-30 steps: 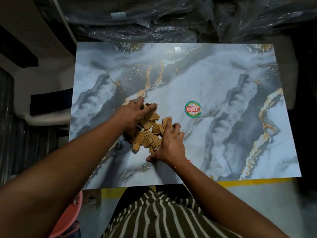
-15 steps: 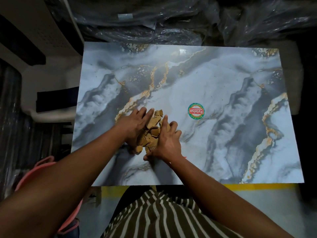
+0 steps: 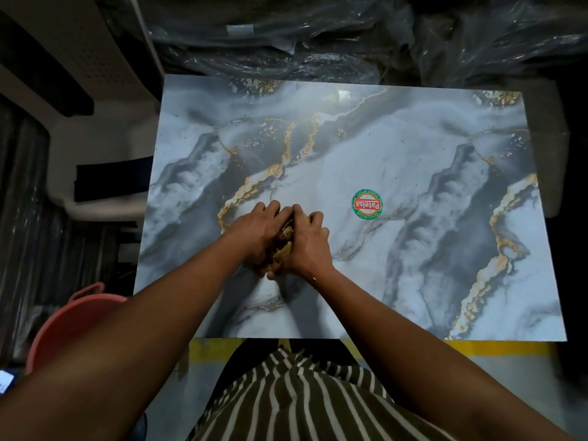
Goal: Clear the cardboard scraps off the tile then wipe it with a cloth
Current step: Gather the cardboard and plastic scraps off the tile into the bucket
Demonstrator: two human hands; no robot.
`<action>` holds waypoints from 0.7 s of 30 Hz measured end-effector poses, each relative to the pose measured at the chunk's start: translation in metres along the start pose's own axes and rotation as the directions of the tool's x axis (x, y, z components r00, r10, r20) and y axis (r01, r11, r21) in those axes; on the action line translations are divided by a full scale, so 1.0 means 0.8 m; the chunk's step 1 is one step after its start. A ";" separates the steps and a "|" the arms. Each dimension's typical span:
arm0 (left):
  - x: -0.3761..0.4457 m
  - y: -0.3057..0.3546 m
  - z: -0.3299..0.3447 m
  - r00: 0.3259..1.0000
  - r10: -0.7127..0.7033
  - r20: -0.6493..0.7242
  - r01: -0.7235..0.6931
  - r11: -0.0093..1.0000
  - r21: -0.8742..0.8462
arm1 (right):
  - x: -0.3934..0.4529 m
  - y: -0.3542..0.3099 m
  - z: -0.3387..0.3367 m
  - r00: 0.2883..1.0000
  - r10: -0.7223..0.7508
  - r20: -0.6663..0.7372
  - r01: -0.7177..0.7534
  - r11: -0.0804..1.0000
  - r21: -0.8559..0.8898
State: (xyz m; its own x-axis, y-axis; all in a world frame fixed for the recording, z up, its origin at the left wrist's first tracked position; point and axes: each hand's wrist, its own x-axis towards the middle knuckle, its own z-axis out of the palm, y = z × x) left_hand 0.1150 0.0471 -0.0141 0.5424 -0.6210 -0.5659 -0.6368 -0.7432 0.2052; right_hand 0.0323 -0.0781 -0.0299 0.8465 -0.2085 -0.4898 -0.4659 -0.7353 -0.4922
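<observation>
At the far left, low by my side, sits a pink tub [image 3: 73,316], the likeliest place to drop what I gather, though that is only my guess. Moving in, my left hand [image 3: 258,231] lies on the tile [image 3: 413,148], fingers curved inward and cupped against the near-left side of the cardboard scraps [image 3: 284,246], which are heaped just left of the tile's middle. Only a thin strip of tan pieces shows between my palms; the rest is hidden under them. My right hand [image 3: 308,244] mirrors the left from the other side, fingers curled over the top of the heap and touching the left fingertips, so the two hands close around the pile like a clamshell without either one pinching a single piece. I judge these scraps to be very light, stiff little chips that slide easily on the glossy glazed surface and will spill from any gap, so I should keep the heels of my hands tight together, squeeze from both sides and scoop from underneath, not from above. Right of my hands a round red-and-green sticker [image 3: 367,203] stays on the tile. I see no cloth in view.
</observation>
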 end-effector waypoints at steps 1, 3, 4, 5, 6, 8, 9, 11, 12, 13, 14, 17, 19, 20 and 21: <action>-0.001 0.001 0.001 1.000 -0.010 -0.002 0.010 1.000 -0.026 | 0.000 0.003 0.002 1.000 -0.020 -0.011 0.020 1.000 0.013; -0.002 0.004 0.005 1.000 -0.021 -0.005 0.020 0.997 -0.073 | 0.000 0.006 0.004 0.998 -0.053 -0.026 0.053 0.998 0.032; -0.003 0.005 0.006 1.000 -0.026 -0.007 0.025 0.995 -0.096 | -0.001 0.007 0.004 0.998 -0.065 -0.027 0.066 0.997 0.040; -0.004 0.007 0.007 0.999 -0.035 -0.004 0.034 0.992 -0.121 | -0.001 0.006 0.004 0.997 -0.075 -0.021 0.076 0.996 0.046; -0.006 0.009 0.008 0.999 -0.051 0.002 0.051 0.988 -0.149 | -0.001 0.005 0.003 0.997 -0.083 -0.010 0.083 0.995 0.048; -0.009 0.014 0.009 0.995 -0.103 0.019 0.104 0.973 -0.208 | 0.002 0.000 0.004 0.996 -0.090 0.019 0.089 0.995 0.041; -0.012 0.016 0.009 0.990 -0.137 0.035 0.141 0.962 -0.234 | 0.003 -0.002 0.005 0.995 -0.094 0.034 0.093 0.995 0.030; -0.016 0.020 0.010 0.977 -0.203 0.061 0.212 0.937 -0.276 | 0.007 -0.008 0.006 0.992 -0.107 0.065 0.108 0.994 -0.005; -0.019 0.022 0.011 0.971 -0.229 0.063 0.237 0.927 -0.291 | 0.007 -0.010 0.006 0.990 -0.115 0.079 0.116 0.993 -0.016; -0.021 0.024 0.012 0.967 -0.248 0.054 0.252 0.918 -0.305 | 0.007 -0.011 0.004 0.988 -0.125 0.090 0.127 0.992 -0.019; -0.023 0.025 0.013 0.964 -0.262 0.039 0.260 0.911 -0.321 | 0.007 -0.013 0.003 0.986 -0.136 0.097 0.138 0.990 -0.016; -0.030 0.027 0.018 0.955 -0.298 0.011 0.280 0.883 -0.376 | 0.006 -0.017 0.000 0.981 -0.162 0.111 0.166 0.986 -0.026; -0.037 0.027 0.022 0.946 -0.323 0.011 0.297 0.856 -0.423 | 0.006 -0.022 0.000 0.977 -0.172 0.128 0.179 0.983 -0.040; -0.040 0.027 0.024 0.941 -0.337 0.006 0.303 0.839 -0.453 | 0.006 -0.024 0.000 0.975 -0.175 0.139 0.183 0.982 -0.047; -0.044 0.026 0.027 0.935 -0.355 -0.003 0.310 0.820 -0.481 | 0.005 -0.026 0.000 0.972 -0.180 0.148 0.189 0.981 -0.048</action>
State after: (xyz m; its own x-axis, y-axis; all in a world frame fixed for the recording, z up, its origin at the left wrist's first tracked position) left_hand 0.0707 0.0590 -0.0072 0.7346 -0.3173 -0.5997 -0.0903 -0.9218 0.3771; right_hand 0.0457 -0.0634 -0.0218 0.8688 0.0252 -0.4946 -0.2846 -0.7918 -0.5404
